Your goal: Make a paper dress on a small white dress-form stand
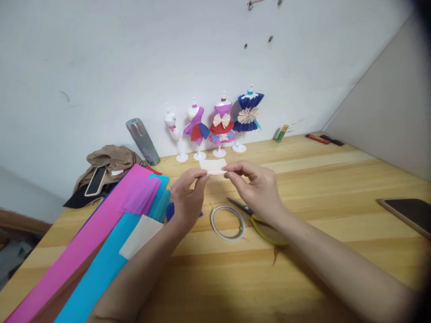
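A small cream piece of paper (pixel 213 165) is stretched between my two hands above the table, its near edge folded over in a narrow strip. My left hand (pixel 188 195) pinches its left corner between thumb and forefinger. The right corner is pinched the same way by my right hand (pixel 257 186). Below them on the wood lie a roll of tape (pixel 213 223), seen as a thin white ring, and a pair of scissors (pixel 266 231) with yellow-green handles, partly covered by my right hand and forearm.
Along the wall stand several small white mannequins (pixel 219 152), most dressed in coloured paper. Pink (pixel 81 242) and blue paper strips (pixel 101 264) lie at left, near a spray can (pixel 143 141), a phone (pixel 95 181) and brown cloth (pixel 111 154). A glue stick (pixel 282 133) stands behind; a dark tablet-like object (pixel 409 213) lies right.
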A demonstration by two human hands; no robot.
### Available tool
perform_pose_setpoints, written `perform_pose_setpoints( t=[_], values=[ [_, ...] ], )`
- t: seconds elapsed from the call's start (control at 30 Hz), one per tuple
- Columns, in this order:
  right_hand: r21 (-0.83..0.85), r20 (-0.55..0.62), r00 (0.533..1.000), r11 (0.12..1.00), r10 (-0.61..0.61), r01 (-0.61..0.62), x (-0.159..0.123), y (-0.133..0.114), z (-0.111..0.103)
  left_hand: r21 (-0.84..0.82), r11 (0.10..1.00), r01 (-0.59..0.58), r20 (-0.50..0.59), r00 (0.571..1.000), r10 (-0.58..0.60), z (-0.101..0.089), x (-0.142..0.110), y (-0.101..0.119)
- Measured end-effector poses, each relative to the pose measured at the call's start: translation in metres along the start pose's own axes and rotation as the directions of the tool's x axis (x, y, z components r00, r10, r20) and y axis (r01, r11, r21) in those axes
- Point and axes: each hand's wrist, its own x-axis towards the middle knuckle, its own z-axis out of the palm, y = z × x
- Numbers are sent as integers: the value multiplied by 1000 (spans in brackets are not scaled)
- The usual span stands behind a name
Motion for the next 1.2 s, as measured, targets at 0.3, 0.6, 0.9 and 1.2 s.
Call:
perform_pose_setpoints(
  t=[0.3,0.6,0.9,1.2],
  values=[
    [254,-13,974,942,228,-217,3,0,3,-107,989,104,12,995,-103,0,1,1],
    [279,-27,974,937,227,-210,4,-5,1,-158,961,228,31,974,-226,1,-2,1],
    [168,-62,998,985,-24,34,2,-2,1,-55,998,-17,39,999,19,-1,1,-4],
    [-3,4,997,997,-78,78,1,-2,0,82,989,-119,63,991,114,-2,-1,-8]
  ],
)
